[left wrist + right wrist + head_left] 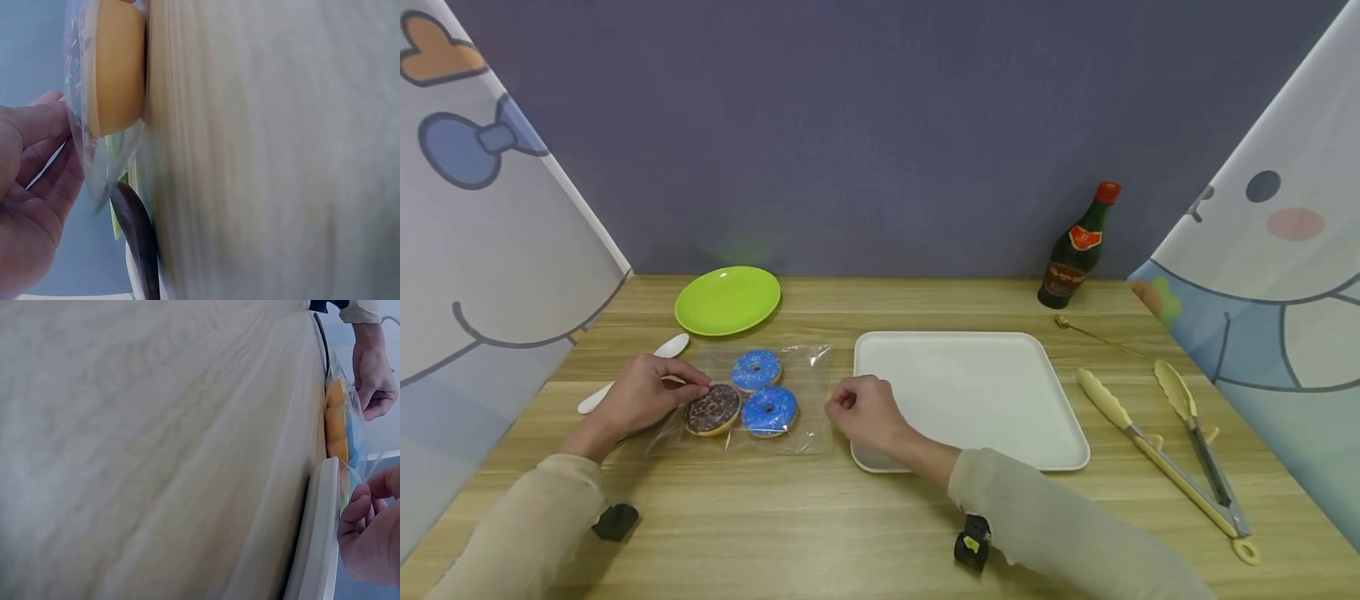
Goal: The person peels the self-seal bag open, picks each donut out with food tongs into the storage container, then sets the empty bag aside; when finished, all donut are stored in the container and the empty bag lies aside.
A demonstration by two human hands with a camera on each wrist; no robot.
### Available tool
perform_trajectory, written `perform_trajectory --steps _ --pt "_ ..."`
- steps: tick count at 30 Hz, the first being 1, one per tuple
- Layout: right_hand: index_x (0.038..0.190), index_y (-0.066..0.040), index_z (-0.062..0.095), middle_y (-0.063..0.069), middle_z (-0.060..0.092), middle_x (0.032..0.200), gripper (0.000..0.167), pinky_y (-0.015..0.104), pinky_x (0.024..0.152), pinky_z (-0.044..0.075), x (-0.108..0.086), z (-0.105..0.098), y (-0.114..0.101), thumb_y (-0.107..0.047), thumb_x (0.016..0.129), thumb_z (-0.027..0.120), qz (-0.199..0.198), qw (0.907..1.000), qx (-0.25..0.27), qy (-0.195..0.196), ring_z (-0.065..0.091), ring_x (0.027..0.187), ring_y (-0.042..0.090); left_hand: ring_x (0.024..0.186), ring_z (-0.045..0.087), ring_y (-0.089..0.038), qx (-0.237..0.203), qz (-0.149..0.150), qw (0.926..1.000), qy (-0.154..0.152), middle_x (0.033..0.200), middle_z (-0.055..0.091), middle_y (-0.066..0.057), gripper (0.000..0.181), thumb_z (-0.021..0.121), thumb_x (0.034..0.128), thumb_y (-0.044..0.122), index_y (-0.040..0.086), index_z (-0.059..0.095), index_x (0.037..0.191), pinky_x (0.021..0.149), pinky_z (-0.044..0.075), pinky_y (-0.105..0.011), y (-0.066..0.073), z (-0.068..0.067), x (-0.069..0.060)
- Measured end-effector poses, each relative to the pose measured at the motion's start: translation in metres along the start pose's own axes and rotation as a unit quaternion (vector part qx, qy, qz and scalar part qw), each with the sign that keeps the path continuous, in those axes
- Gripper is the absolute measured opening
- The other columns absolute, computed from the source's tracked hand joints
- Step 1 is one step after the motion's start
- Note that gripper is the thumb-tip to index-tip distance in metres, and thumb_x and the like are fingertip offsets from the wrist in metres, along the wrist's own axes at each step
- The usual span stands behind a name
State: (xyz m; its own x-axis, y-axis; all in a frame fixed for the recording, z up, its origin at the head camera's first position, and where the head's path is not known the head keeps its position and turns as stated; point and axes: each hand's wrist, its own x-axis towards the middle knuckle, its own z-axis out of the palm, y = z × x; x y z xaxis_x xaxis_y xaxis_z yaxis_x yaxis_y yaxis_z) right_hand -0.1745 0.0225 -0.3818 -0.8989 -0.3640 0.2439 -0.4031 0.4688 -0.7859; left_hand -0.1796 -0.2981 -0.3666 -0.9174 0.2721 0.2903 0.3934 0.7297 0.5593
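Observation:
A clear plastic bag [811,417] lies on the table with a chocolate donut [713,409] and two blue sprinkled donuts [769,411] inside. My left hand [651,392] pinches the bag's film at its left part, beside the chocolate donut. At the opposite end, my right hand [867,410] holds the bag's right edge between thumb and curled fingers, over the left rim of a white tray [970,400]. Close up in the left wrist view, the thumb and fingers meet at the film next to a donut's tan side [119,69].
A green plate [727,301] and a white spoon [597,398] are at left. A dark, curved utensil [139,234] lies beneath the left hand. To the right are a dark bottle [1075,250], a thin gold-coloured stirrer [1097,336] and tongs [1180,471].

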Motion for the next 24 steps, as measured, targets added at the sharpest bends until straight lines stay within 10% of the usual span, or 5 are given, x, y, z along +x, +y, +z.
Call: perform_trajectory --steps 24 --pt "0.070 -0.009 0.070 -0.008 0.057 0.059 0.014 0.021 0.055 0.043 0.011 -0.005 0.003 -0.016 0.081 0.068 0.026 0.9996 0.001 -0.008 0.050 0.056 0.005 0.074 0.061 -0.003 -0.005 -0.004 1.0000 0.002 0.079 0.070 -0.002 0.016 0.074 0.0749 -0.009 0.007 0.074 0.080 0.062 0.052 -0.018 -0.001 0.000 -0.001"
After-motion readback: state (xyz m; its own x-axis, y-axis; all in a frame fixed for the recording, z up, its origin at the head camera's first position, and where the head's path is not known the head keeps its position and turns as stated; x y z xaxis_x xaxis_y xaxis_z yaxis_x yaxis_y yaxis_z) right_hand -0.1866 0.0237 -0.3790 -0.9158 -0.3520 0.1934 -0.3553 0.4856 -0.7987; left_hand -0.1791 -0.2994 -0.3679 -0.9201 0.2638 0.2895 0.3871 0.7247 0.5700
